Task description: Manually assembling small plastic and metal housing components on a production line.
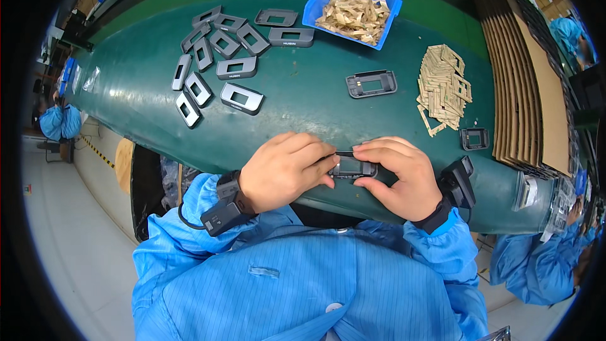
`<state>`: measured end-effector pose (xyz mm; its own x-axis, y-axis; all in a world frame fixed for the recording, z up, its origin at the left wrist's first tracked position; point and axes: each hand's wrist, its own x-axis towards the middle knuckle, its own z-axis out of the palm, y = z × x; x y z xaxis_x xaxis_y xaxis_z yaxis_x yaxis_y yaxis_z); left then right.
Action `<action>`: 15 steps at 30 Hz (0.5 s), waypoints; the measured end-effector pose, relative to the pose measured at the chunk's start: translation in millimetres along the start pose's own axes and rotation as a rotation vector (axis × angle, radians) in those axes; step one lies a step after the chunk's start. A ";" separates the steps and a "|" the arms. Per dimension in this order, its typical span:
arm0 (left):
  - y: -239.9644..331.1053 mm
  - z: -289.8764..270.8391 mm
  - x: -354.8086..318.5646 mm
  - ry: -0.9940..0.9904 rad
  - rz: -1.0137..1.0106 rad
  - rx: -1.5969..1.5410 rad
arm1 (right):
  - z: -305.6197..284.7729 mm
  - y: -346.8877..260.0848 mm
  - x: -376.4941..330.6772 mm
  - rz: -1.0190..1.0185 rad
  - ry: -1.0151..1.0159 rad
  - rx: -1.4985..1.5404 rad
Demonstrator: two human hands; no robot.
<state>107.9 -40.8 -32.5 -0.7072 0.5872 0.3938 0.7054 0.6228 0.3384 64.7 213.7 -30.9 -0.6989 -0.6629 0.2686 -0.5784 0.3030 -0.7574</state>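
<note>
A dark grey plastic housing (351, 167) with a rectangular window lies near the table's front edge, between my hands. My left hand (287, 167) grips its left end, fingers bent over the frame. Around its right end, my right hand (401, 173) is closed with thumb and fingers on the rim. A similar housing (371, 84), inner side up, sits farther back. Another small housing (474, 139) lies to the right. Beside it spreads a pile of thin tan rectangular adhesive frames (442, 85). Whether such a frame is inside the held housing, I cannot make out.
Several grey housings (240, 96) are scattered at the back left of the green table (151, 113). A blue bin (394, 9) of tan paper scraps (353, 16) stands at the back. Upright cardboard sheets (530, 82) line the right side. Other people in blue work nearby.
</note>
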 end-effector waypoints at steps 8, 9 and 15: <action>-6.1 6.3 -5.3 0.092 -0.001 -0.052 | 0.5 0.3 0.2 0.000 0.008 0.013; -6.0 6.2 -4.3 0.093 0.003 -0.050 | 0.4 0.7 0.2 -0.006 0.013 0.009; 2.0 1.4 -3.5 0.029 0.004 0.053 | 1.4 0.9 0.2 0.000 0.022 0.007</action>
<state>111.8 -40.9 -34.4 -0.7020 0.5748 0.4204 0.7044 0.6473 0.2912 64.6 212.9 -32.3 -0.7078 -0.6479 0.2814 -0.5754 0.2978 -0.7617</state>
